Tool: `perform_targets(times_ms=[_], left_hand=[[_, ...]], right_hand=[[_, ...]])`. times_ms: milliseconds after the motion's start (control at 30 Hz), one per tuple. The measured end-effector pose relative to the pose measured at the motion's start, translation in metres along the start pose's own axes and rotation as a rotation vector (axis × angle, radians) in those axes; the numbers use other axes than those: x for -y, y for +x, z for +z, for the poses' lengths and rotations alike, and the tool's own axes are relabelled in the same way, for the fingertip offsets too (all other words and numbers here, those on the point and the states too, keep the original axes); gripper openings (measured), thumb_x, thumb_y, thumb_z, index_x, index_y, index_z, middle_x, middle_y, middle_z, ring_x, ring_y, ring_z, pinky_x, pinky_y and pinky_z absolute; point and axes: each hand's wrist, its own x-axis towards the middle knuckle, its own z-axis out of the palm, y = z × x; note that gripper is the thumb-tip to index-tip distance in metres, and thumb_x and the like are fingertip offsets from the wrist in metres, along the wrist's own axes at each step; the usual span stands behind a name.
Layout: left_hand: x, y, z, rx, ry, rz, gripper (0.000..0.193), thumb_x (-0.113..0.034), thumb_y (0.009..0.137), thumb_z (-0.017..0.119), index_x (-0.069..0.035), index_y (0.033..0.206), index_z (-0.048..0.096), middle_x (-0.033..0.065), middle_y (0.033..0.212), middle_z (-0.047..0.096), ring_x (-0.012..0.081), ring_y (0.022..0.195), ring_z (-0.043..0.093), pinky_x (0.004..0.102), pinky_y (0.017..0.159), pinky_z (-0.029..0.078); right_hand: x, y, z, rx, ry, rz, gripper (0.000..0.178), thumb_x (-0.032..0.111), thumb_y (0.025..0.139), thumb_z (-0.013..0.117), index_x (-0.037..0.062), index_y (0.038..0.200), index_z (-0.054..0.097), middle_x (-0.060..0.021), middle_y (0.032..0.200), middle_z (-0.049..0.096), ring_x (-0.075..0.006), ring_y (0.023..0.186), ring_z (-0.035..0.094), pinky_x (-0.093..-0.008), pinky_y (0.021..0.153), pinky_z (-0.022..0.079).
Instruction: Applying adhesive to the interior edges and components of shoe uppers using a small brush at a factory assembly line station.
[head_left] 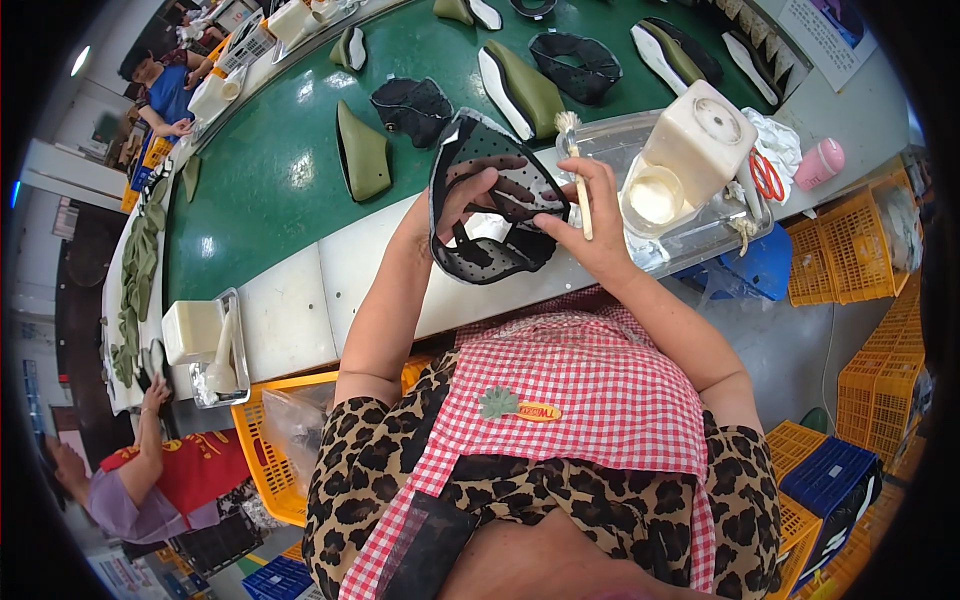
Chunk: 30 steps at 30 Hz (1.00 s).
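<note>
A black dotted mesh shoe upper (474, 143) with dark edging is held up in front of me, above the white table edge. My left hand (462, 200) reaches into it, fingers behind the see-through mesh and thumb at its near side. My right hand (598, 222) pinches the upper's right rim between thumb and fingers. A brush (584, 208) with a pale handle is also held in that hand, bristles pointing away from me. Right of it, a clear tray (606, 130) holds a white square bottle (700, 132) and a cup of white paste (655, 197).
On the green conveyor belt (260, 190) lie olive wedge-shaped shoe pieces (366, 160) and other black mesh uppers (412, 108). Red-handled scissors (766, 177) and a pink bottle (820, 163) are at right. Yellow crates (840, 250) stand beside the table. Two co-workers are at left.
</note>
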Motion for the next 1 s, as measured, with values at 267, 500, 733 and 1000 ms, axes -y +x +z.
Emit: perform_targets(times_ms=[267, 500, 733, 1000], left_hand=[[0.004, 0.013, -0.021, -0.005, 0.121, 0.212, 0.034, -0.015, 0.101, 0.053, 0.006, 0.127, 0.060, 0.0180, 0.112, 0.069, 0.0244, 0.095, 0.070, 0.0346, 0.087, 0.054], [0.039, 0.034, -0.035, 0.145, -0.328, 0.015, 0.042, -0.027, 0.102, 0.053, 0.005, 0.130, 0.053, 0.0217, 0.113, 0.067, 0.0329, 0.102, 0.069, 0.0472, 0.093, 0.055], [0.027, 0.038, -0.027, 0.102, -0.108, 0.067, 0.044, -0.024, 0.098, 0.060, 0.007, 0.130, 0.054, 0.0210, 0.111, 0.067, 0.0313, 0.098, 0.070, 0.0425, 0.086, 0.057], [0.008, 0.040, 0.008, 0.070, 0.045, 0.109, 0.030, -0.008, 0.101, 0.051, 0.003, 0.128, 0.059, 0.0162, 0.109, 0.069, 0.0258, 0.093, 0.070, 0.0371, 0.081, 0.057]], right_hand=[[-0.003, -0.004, 0.003, -0.015, -0.105, 0.124, 0.060, 0.008, 0.072, 0.081, 0.0092, 0.125, 0.052, -0.0071, 0.104, 0.045, -0.0175, 0.078, 0.049, -0.0301, 0.070, 0.044], [-0.009, -0.007, -0.003, -0.052, -0.060, 0.125, 0.038, 0.007, 0.083, 0.074, 0.0069, 0.119, 0.062, -0.0083, 0.103, 0.056, -0.0171, 0.083, 0.056, -0.0296, 0.073, 0.047], [0.028, 0.017, -0.041, -0.059, -0.200, -0.065, 0.025, 0.007, 0.089, 0.068, 0.0032, 0.113, 0.070, -0.0105, 0.095, 0.069, -0.0223, 0.084, 0.060, -0.0318, 0.079, 0.047], [0.056, 0.055, -0.048, 0.030, -0.270, -0.216, 0.016, 0.004, 0.086, 0.069, 0.0004, 0.101, 0.070, -0.0096, 0.091, 0.070, -0.0220, 0.080, 0.062, -0.0320, 0.073, 0.049]])
